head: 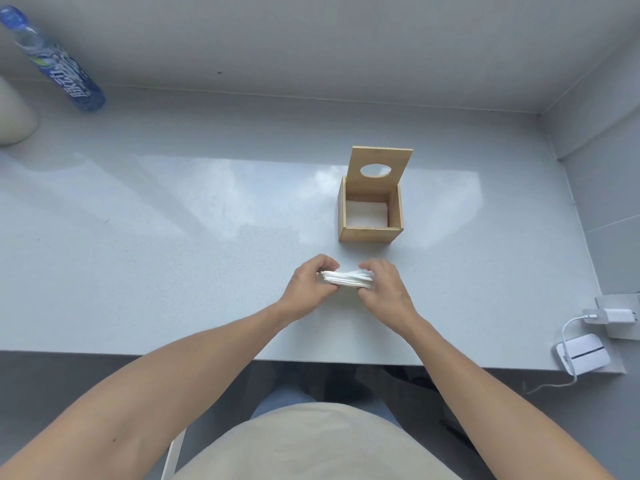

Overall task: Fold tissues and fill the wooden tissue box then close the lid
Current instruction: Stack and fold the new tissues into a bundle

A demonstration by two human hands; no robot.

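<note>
Head view: L hand (pixel 310 285) & R hand (pixel 382 285) both clamped on ends of folded tissue stack (pixel 348 279), long axis left-right, near table (pixel 173 271) edge. Wooden tissue box (pixel 370 216) just beyond, slightly right; lid (pixel 381 168) up. R hand nearer.

This looks like a plain indoor workspace, a home or office nook rather than a kitchen or workshop. A smooth pale grey counter (pixel 173 237) runs under the hands and meets bare grey walls (pixel 311 39) beyond them and on the right. Far off to the upper left of the hands stands a blue-labelled drink bottle (pixel 55 60). Low to the right of the hands, a white charger (pixel 613 316) sits plugged in, its cable leading to a small white device (pixel 583 353) at the counter's edge.
</note>
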